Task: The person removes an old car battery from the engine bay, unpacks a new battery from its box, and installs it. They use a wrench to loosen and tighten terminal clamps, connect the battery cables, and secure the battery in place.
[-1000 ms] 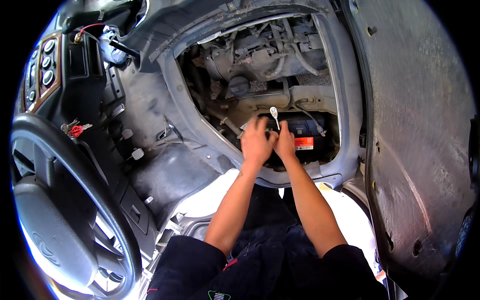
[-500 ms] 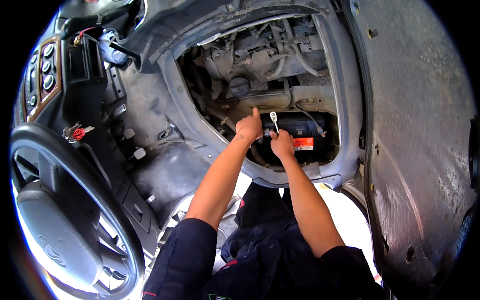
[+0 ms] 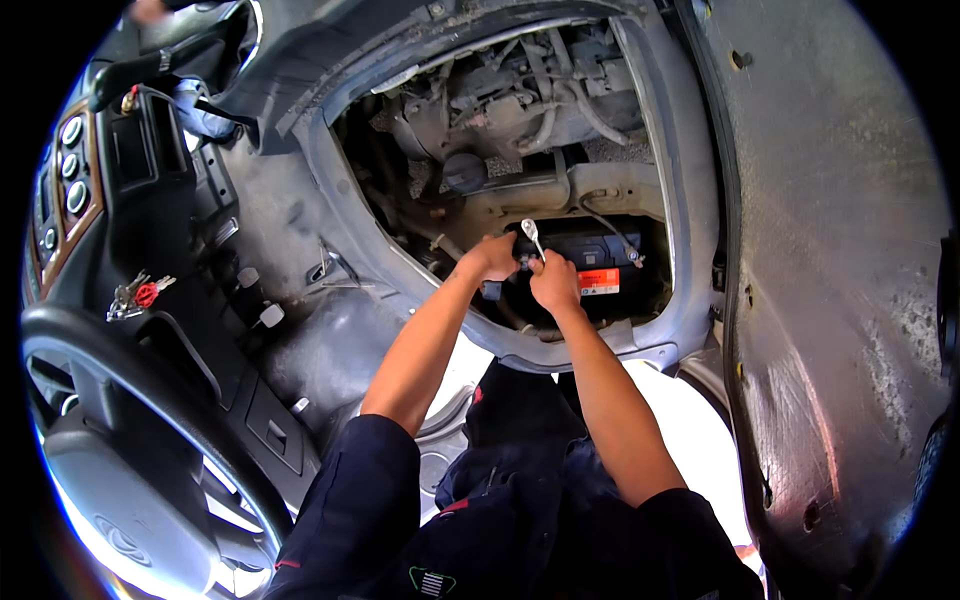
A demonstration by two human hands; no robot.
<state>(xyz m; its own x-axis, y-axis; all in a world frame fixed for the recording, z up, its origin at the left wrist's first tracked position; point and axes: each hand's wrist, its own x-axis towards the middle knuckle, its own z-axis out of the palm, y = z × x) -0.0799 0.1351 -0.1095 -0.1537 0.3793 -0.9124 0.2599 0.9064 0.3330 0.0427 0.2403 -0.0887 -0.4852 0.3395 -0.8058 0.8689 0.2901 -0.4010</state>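
A black battery (image 3: 590,248) with an orange-red label sits low in the floor opening. My right hand (image 3: 556,284) is closed round the handle of a ratchet wrench (image 3: 531,232), whose shiny head points up and away, over the battery's left end. Beside it, my left hand (image 3: 490,258) is curled at the battery's left terminal. Its fingertips are partly hidden, and I cannot make out what they grip. Just under that hand is a small dark piece (image 3: 491,290). A cable (image 3: 606,217) runs to the terminal at the battery's right end.
The metal frame (image 3: 345,190) of the opening surrounds both hands. Beyond the battery lie engine parts with hoses (image 3: 590,110) and a round black cap (image 3: 465,172). A steering wheel (image 3: 160,400), keys (image 3: 140,295) and pedals (image 3: 271,316) are at left. A worn panel (image 3: 830,250) stands at right.
My left hand's raised finger has come down, and the hand is now curled at the terminal. The ratchet's head has tilted to the left. The whole view has shifted slightly.
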